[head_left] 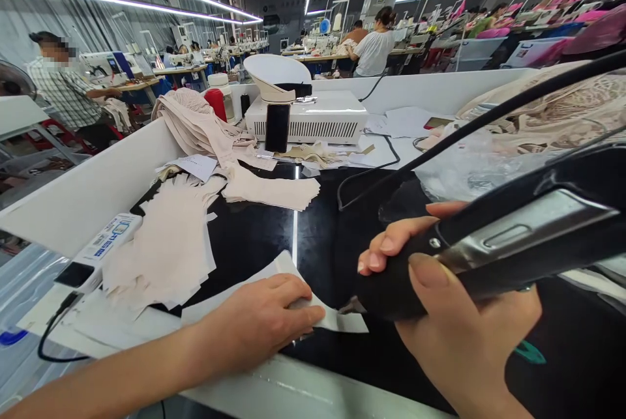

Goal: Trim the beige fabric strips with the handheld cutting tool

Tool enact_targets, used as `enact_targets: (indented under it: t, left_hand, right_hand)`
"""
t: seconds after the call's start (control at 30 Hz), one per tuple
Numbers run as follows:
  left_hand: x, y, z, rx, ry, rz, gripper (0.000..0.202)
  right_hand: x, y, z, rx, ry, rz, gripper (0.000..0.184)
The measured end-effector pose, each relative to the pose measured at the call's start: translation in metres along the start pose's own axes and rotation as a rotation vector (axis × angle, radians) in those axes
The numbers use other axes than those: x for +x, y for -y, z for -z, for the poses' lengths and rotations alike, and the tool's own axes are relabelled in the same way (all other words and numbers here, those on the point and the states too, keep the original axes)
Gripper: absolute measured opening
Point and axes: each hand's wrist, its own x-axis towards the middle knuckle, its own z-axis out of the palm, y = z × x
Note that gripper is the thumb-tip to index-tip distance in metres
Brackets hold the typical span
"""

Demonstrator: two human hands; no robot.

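My right hand [440, 302] is wrapped round a black and silver hand-held cutting tool [493, 243] whose tip meets the edge of a pale fabric piece [274, 288] on the black worktop [254, 236]. A black cable [489, 120] runs from the tool up to the right. My left hand [267, 321] lies on that fabric piece, fingers curled down and pressing it flat near the tool's tip.
A stack of cut beige pieces [166, 249] lies at the left, more folded fabric [195, 122] behind it. A white machine [313, 116] with a phone [277, 127] leaning on it stands at the back. A white device [105, 243] lies at the left edge. People sit at sewing tables beyond.
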Motion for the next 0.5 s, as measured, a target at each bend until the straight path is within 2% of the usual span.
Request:
enact_targets:
  t: [0.23, 0.5]
  left_hand:
    - [0.004, -0.006, -0.001, -0.008, -0.030, 0.002, 0.018]
    - [0.005, -0.011, -0.002, -0.023, -0.062, 0.029, 0.023]
  right_hand:
    - [0.001, -0.005, -0.006, 0.022, 0.015, -0.015, 0.056]
    - [0.000, -0.005, -0.005, 0.009, 0.020, -0.016, 0.051]
